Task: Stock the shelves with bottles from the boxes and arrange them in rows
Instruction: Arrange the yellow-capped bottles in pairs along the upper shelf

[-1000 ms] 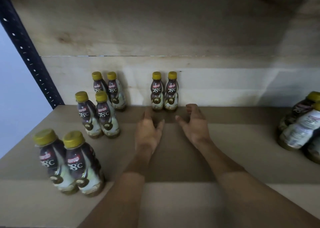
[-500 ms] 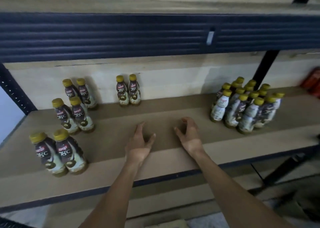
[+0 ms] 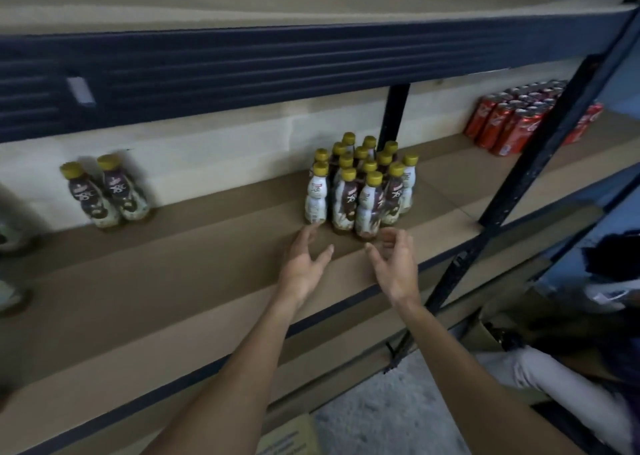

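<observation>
A tight cluster of several yellow-capped coffee bottles (image 3: 360, 184) stands on the brown shelf board (image 3: 180, 267), right of centre. My left hand (image 3: 304, 264) hovers just in front of the cluster's left bottle, fingers spread and empty. My right hand (image 3: 393, 264) is beside it, in front of the cluster's front bottles, fingers loosely curved and holding nothing. Two bottles of the same kind (image 3: 107, 193) stand side by side against the back wall at the left.
A dark metal upright (image 3: 533, 163) crosses the shelf to the right of the cluster. Red cans (image 3: 512, 122) fill the far right of the shelf. Blurred bottles (image 3: 8, 236) show at the left edge. A cardboard box (image 3: 287, 437) lies on the floor below.
Both hands have drawn back from the pair at the back wall and swung right to the big cluster; the view has panned right with them.
</observation>
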